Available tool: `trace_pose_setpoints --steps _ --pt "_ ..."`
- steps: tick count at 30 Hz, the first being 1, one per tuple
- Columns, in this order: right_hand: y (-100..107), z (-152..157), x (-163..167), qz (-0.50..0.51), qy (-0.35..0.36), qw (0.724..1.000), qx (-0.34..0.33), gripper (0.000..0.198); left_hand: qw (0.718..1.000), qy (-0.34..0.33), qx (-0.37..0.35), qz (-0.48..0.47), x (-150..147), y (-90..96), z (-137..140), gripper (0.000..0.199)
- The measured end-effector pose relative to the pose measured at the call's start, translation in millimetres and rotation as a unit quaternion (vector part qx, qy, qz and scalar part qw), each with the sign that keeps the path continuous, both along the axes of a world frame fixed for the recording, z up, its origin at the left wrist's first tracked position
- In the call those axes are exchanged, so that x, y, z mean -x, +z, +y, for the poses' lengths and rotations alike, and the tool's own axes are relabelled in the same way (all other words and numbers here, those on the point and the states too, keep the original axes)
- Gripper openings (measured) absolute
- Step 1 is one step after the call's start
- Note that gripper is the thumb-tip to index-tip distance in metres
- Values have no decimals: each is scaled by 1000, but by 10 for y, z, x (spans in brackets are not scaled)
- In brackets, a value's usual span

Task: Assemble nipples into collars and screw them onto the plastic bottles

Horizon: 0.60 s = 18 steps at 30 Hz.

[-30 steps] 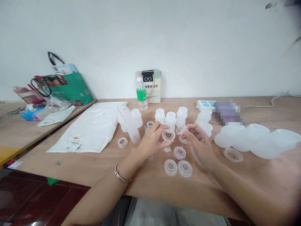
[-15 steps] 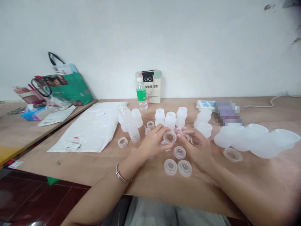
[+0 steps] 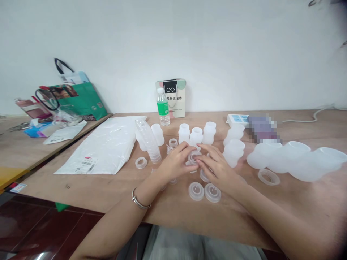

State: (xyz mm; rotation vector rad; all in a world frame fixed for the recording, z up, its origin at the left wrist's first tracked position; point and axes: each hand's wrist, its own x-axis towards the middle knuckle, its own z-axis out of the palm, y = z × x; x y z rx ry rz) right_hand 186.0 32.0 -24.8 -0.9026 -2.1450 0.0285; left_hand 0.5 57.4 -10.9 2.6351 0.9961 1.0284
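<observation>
"What's closest to the body?"

"Two lids [image 3: 196, 191], side by side, nearer the body than either hand."

"And the hands?"

"The left hand [image 3: 179, 159] pinches a clear ring [image 3: 194, 157] by its rim, between thumb and fingers. The right hand [image 3: 218, 167] bends over its other side, fingertips at it; whether they grip a smaller piece, I can't tell."

"So how does the ring lie?"

"Between both sets of fingertips (round, so no long axis), face tilted upward. Neither hand is clearly nearer."

"Beyond?"

"Three white jars [image 3: 196, 136] stand upright past the fingertips."
</observation>
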Motion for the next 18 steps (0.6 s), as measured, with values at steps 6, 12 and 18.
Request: trace_pose_setpoints --steps 6,12,18 --pt "-38 -56 34 195 11 976 96 23 1000 -22 0 -6 -6 53 -42 38" --pt "-18 -51 46 159 -12 960 229 44 999 -26 25 -11 12 53 -40 45" --pt "17 -45 52 192 -19 947 255 27 998 -56 14 4 3 63 -77 44"
